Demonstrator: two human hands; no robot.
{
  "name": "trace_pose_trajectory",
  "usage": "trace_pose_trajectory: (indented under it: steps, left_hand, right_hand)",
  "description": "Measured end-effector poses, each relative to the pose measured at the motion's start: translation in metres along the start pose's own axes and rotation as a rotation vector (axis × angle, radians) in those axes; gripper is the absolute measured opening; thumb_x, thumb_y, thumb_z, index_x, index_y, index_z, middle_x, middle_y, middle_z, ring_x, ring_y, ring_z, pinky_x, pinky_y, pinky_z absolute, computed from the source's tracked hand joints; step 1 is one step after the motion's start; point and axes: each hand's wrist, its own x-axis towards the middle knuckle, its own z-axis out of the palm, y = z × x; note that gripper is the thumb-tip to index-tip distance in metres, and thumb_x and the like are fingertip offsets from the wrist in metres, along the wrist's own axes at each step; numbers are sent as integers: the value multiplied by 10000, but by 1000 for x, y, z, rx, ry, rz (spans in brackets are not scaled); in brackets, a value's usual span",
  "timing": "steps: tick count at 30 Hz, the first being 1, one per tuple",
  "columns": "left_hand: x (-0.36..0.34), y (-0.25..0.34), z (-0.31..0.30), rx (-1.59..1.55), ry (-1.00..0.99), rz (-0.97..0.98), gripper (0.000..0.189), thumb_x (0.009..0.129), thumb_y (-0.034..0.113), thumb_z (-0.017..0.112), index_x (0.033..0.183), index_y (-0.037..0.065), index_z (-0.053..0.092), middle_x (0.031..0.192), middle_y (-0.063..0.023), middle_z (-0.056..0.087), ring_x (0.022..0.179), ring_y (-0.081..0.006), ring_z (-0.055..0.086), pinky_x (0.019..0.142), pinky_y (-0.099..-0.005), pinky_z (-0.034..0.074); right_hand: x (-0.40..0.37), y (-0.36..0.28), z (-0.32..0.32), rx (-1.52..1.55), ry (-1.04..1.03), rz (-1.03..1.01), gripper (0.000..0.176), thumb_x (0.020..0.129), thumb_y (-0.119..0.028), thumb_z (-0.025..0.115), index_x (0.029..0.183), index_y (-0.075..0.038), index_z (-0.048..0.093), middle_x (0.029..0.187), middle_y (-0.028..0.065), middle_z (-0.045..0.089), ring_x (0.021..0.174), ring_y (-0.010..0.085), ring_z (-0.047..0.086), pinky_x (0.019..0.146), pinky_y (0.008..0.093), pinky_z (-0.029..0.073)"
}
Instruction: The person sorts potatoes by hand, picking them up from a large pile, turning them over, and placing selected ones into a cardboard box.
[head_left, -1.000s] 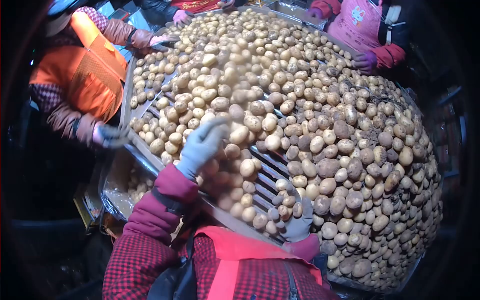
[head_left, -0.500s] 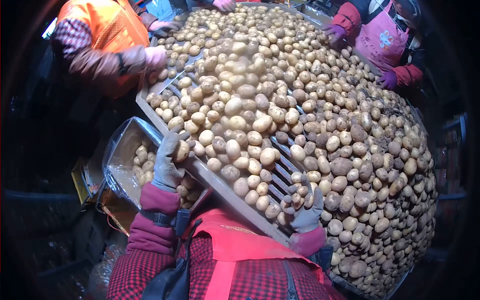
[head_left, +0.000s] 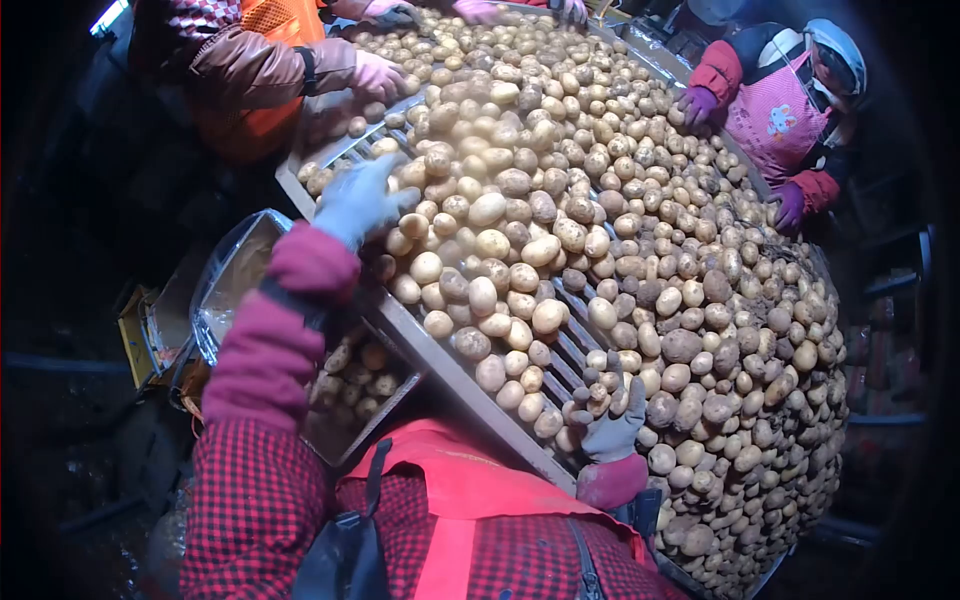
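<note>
Potatoes (head_left: 541,250) lie in a large heap across a slatted metal sorting table (head_left: 430,350). My left hand (head_left: 360,200), in a grey-blue work glove, is stretched over the table's left edge against the potatoes there. Its fingers are apart and somewhat blurred, and I see nothing held in it. My right hand (head_left: 612,432), gloved in grey, rests palm up near the front edge, fingers curled around several small potatoes (head_left: 598,392). Bare slats (head_left: 572,338) show between the potatoes, just beyond that hand.
Below the table's left edge stands a plastic-lined box (head_left: 235,265), with potatoes (head_left: 350,385) beside it under the rim. A co-worker in an orange vest (head_left: 270,25) reaches in with a pink glove (head_left: 378,77). Another, in a pink apron (head_left: 778,115), works at the right.
My left hand has moved up and away from the near rim, leaving the potato it had held. My right hand stays in place. The orange-vested co-worker's hand has moved further over the table.
</note>
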Motion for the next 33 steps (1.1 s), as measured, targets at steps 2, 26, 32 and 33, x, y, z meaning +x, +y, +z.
trace_pose_trajectory:
  steps: [2, 26, 32, 33]
  left_hand:
    - [47, -12, 13, 256, -106, 128, 670, 825, 467, 764, 1378, 121, 609, 1276, -233, 665, 1175, -397, 643, 1034, -484, 484]
    - [-112, -22, 33, -1665, 112, -263, 601, 1071, 547, 430, 1291, 14, 602, 1071, -132, 710, 830, -227, 728, 718, -338, 604]
    - [-169, -36, 46, -1704, 343, -222, 598, 1079, 532, 424, 1370, 19, 521, 1186, -200, 691, 897, -265, 738, 698, -342, 646]
    - [-174, -45, 48, -1789, 338, -250, 599, 1074, 532, 437, 1372, 18, 515, 1184, -207, 688, 901, -275, 739, 695, -350, 650]
  right_hand:
    - [0, -2, -2, 14, 5, -16, 547, 1022, -537, 492, 1489, -253, 477, 1301, 85, 531, 1002, 192, 513, 827, 391, 451]
    - [7, -4, 5, -18, -37, -41, 459, 1023, -514, 536, 1374, -222, 580, 1196, 56, 551, 983, 173, 519, 657, 305, 465]
    - [7, -8, -2, -75, -2, -41, 565, 1031, -545, 484, 1513, -249, 460, 1352, 80, 625, 1012, 200, 607, 677, 323, 480]
    - [6, -8, -1, -107, 13, -48, 564, 1037, -536, 482, 1523, -253, 446, 1353, 76, 621, 1008, 201, 614, 679, 322, 485]
